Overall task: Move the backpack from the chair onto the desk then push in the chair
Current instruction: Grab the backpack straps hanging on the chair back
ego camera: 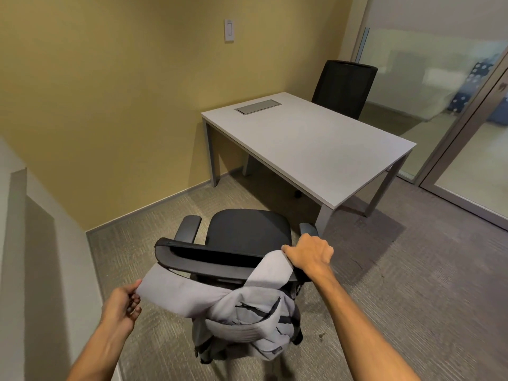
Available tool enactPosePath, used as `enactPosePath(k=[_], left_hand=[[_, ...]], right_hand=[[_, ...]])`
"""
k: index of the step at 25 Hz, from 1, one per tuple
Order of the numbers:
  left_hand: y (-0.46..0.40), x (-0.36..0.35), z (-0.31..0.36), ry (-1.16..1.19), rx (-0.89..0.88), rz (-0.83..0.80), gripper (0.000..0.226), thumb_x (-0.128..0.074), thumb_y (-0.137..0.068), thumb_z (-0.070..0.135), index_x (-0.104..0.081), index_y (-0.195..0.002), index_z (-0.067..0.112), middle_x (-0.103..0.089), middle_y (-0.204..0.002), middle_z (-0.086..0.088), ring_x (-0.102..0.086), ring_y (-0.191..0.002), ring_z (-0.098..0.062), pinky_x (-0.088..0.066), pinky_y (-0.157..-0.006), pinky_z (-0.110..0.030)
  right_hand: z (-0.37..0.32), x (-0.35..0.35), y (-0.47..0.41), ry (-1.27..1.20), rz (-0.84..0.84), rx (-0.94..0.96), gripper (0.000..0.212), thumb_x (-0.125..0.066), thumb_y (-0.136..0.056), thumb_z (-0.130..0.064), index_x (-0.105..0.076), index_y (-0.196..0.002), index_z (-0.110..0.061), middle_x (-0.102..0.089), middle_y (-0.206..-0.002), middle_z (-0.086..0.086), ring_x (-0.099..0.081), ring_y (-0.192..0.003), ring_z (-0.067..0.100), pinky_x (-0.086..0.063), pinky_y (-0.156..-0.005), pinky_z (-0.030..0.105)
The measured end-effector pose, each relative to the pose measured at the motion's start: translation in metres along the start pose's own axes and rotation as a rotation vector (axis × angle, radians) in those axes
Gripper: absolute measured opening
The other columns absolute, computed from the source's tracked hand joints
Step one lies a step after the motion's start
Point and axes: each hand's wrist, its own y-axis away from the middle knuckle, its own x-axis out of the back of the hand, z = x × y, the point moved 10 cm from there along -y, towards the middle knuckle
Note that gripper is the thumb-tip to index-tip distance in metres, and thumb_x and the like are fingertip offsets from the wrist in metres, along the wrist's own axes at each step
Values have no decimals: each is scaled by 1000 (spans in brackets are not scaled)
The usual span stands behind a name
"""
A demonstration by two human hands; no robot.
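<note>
A grey backpack hangs behind the backrest of a black office chair, its two straps looped over the top of the backrest. My left hand holds the end of the left strap at the lower left. My right hand grips the right strap at the chair's right top corner. The chair stands pulled out from a white desk, with its seat facing the desk. The backpack's lower part hangs close to the carpet.
A second black chair stands behind the desk's far side. A yellow wall runs along the left, a grey ledge at the near left. Glass partition and door frame close the right. A grey cable hatch sits in the desk.
</note>
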Motion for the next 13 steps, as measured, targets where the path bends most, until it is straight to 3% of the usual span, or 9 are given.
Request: enactPosePath(k=[4,7,10,13], left_hand=[[1,-7,-18,-61,6,-13,25,-56,-92,15,-50,-68,15,-39,-29,9,-33,-23,-1,-26,-30,-9],[3,-25,-26,-123,1,-39,22,-58,-93,16,-54,-71,17,-45,-44,5,-39,-44,-6,-33,-42,-19],[13,-49,-36,-135,-11,-81,13,-54,-94,13,-59,-83,16,-52,-70,-1,-45,-60,-11,-37,-54,-24],[25,-73,-47,-152,-29,-131,16,-48,-95,8,-61,-86,14,-63,-79,-2,-60,-62,-12,-47,-52,-24]], right_hand=[[-4,-5,5,-47,-34,5,32,-63,-88,-47,-55,-78,-17,-55,-77,2,-50,-70,23,-39,-63,31],[10,-1,8,-182,20,-62,22,-60,-86,-32,-56,-72,-16,-59,-74,3,-51,-67,24,-37,-62,30],[30,-2,5,-481,-52,-157,28,-63,-83,-28,-53,-58,-18,-57,-63,2,-54,-64,24,-39,-63,30],[59,-6,13,-991,-89,-314,30,-71,-79,-14,-55,-54,-10,-50,-56,7,-44,-54,21,-39,-58,32]])
